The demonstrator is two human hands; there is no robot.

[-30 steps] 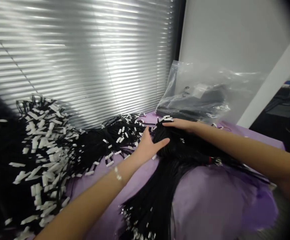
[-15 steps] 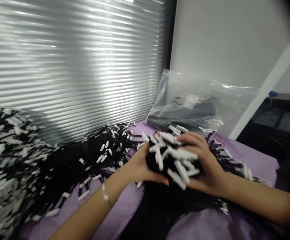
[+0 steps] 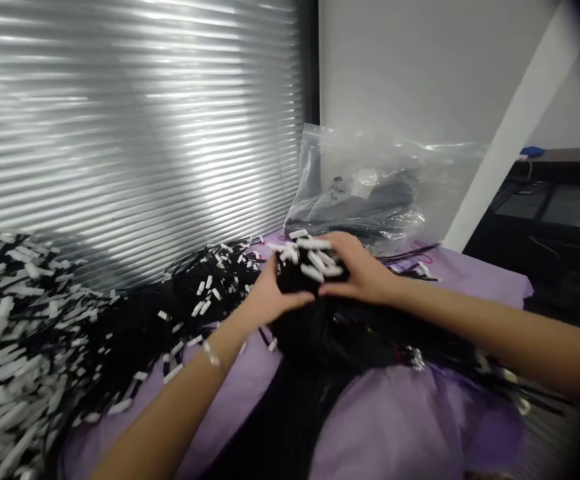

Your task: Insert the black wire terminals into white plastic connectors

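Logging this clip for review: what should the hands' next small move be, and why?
Probably a gentle inward press by the left hand and right hand to even up the white ends: both hands are cupped around the top of the black cable bundle, and those ends point at different angles, some jutting past others.

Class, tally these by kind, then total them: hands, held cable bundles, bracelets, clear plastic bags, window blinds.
Hands (left hand, right hand): 2
Held black cable bundle: 1
Bracelet: 1
Clear plastic bag: 1
Window blind: 1
Total: 6
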